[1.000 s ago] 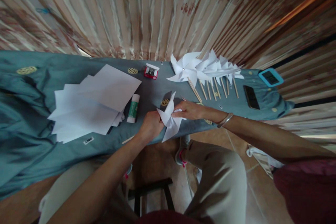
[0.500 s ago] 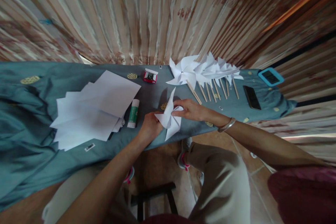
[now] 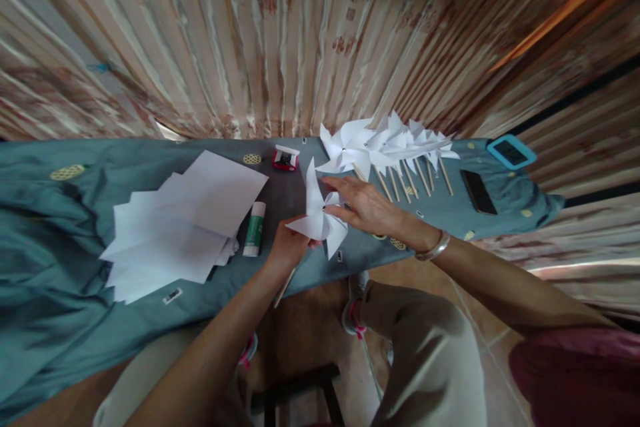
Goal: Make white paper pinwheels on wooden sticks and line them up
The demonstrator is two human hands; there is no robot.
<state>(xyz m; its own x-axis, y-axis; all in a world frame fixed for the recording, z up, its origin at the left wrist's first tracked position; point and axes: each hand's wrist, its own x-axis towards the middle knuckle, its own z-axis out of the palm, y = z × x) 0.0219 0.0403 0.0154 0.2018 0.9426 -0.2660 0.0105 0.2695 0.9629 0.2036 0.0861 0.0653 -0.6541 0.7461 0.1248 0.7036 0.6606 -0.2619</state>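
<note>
A white paper pinwheel [image 3: 318, 213] is held over the near edge of the table with the blue-grey cloth [image 3: 60, 240]. My left hand [image 3: 287, 247] grips it from below, where a thin wooden stick [image 3: 284, 288] points down past the table edge. My right hand [image 3: 364, 203] lies against the pinwheel's right side, fingers stretched toward its centre. A silver bangle [image 3: 433, 250] sits on my right wrist.
A fanned pile of white paper sheets [image 3: 180, 223] lies to the left, with a green-and-white glue stick [image 3: 255, 229] beside it. A small red box [image 3: 285, 157] and a row of finished pinwheels on sticks [image 3: 387, 147] are behind. A black phone [image 3: 478, 191] and a blue-cased device [image 3: 511, 151] lie at right.
The pinwheel has been lifted and turned more upright. My right hand has opened its fingers across it. The view has tilted slightly, so the table sits lower in the picture.
</note>
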